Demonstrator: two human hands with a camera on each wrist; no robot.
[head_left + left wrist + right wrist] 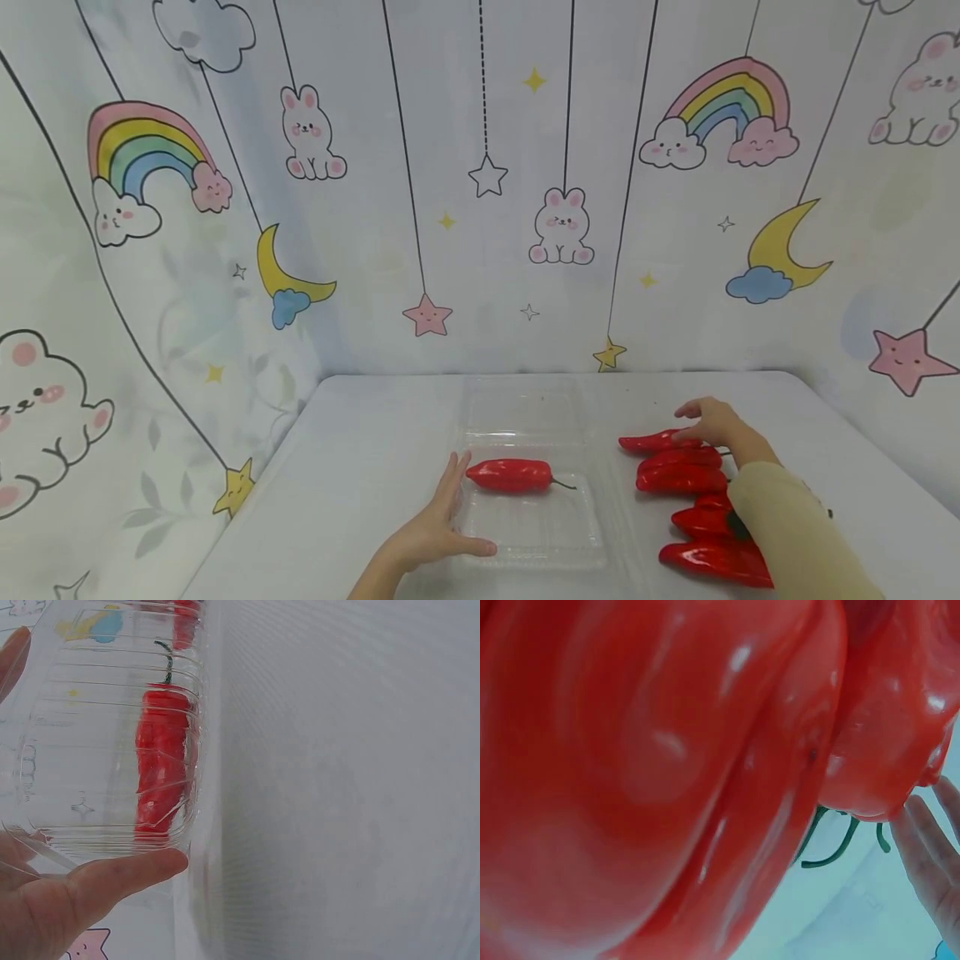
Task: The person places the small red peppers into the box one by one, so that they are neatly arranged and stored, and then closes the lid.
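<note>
In the head view, a clear plastic box (540, 525) lies on the table, its lid (521, 408) folded back on the far side. One long red pepper (510, 475) with a thin dark stem rests in it, seen through the wall in the left wrist view. My left hand (435, 529) spans the box's left side, straight fingers along the edge and thumb (127, 881) at the near corner. Over the farthest of the loose peppers (682, 479) reaches my right hand (716, 423); in the right wrist view its extended fingers (922, 847) are right at a pepper's stem end.
More red peppers (712, 562) lie in a row down the right side, partly hidden behind the right sleeve (795, 525). A clear plastic strip or edge (622, 517) runs between box and peppers. The white table (360, 467) meets a printed cloth wall (375, 192).
</note>
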